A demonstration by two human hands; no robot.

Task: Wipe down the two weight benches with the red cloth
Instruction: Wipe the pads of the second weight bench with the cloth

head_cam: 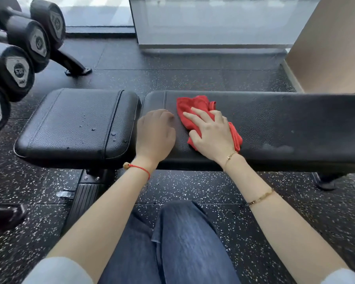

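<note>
Red cloth [195, 111] lies bunched under the right hand [212, 134], whose grip is released: the fingers are spread flat and press the cloth down onto the long pad [275, 121] of the weight bench, close to that surface's left end. The left hand [155, 133] rests beside it, just apart from the cloth, loosely curled and grasping nothing, near the gap between the long pad and the seat pad [78, 121].

The cloth's long axis runs diagonally, from the far-left part by the pad's far edge down toward the near edge under the wrist. The bench itself runs left to right across the view.

To wipe well, I judge the palm should keep even pressure and sweep along the bench's length in overlapping passes, from the far edge to the near edge, so no strip is missed. The seat pad carries water droplets [86, 125] and looks not yet wiped; it likely needs a pass too. Spreading the cloth flatter would cover more per stroke.

Dumbbells [19, 72] sit on a rack at the left.
</note>
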